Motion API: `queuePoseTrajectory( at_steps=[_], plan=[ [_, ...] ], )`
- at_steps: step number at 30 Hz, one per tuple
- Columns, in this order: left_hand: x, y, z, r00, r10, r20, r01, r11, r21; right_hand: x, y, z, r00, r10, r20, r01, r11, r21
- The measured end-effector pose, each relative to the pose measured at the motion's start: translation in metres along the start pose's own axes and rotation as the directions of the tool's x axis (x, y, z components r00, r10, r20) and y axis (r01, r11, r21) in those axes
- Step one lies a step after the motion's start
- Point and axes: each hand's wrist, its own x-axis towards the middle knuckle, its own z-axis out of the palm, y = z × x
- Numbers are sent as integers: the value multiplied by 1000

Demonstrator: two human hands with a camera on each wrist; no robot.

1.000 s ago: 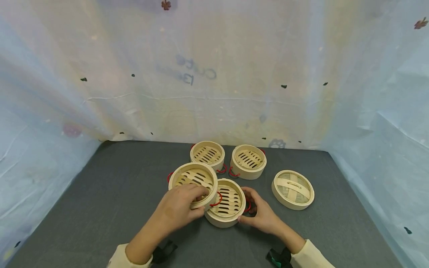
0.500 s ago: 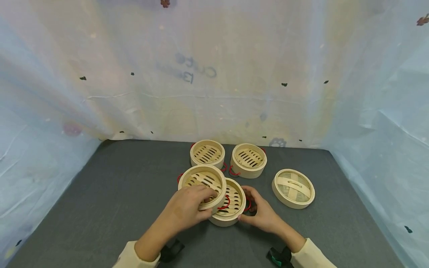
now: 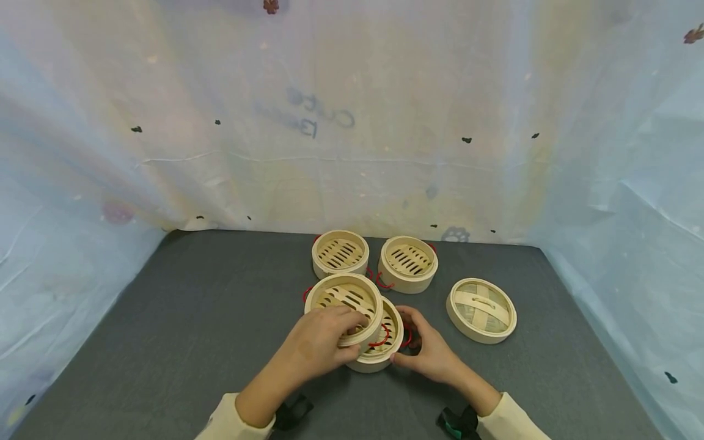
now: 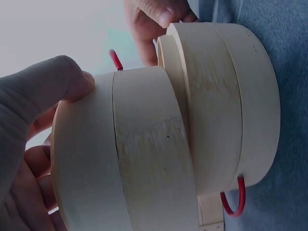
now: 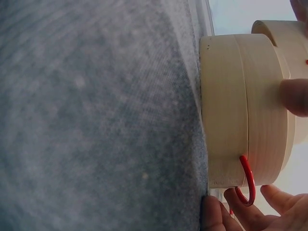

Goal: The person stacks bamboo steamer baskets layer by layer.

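Left hand (image 3: 321, 342) grips upper bamboo steamer tier (image 3: 344, 299), now shifted rightward to overlap more of lower tier (image 3: 379, 360) | right hand (image 3: 429, 351) curls around lower tier's rim on worktop (image 3: 165, 342) | tiers nearly aligned, stacking close.

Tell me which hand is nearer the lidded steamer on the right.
Right. The right hand steadies the lower basket, left of the lidded steamer; the left hand grips the raised basket farther left.
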Motion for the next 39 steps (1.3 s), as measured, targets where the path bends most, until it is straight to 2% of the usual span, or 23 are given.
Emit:
queuePoseTrajectory(
  at_steps=[15,27,39],
  plan=[
    [12,13,10,997,-16,81,18,1000,-12,-1,2,1,1000,-6,14,5,999,47],
    [17,18,13,997,-31,74,34,999,-31,0,0,1,1000,-14,-6,14,1000,17],
    [21,23,17,999,-9,49,10,1000,-23,0,3,1,999,-31,-16,31,999,7]
  ],
)
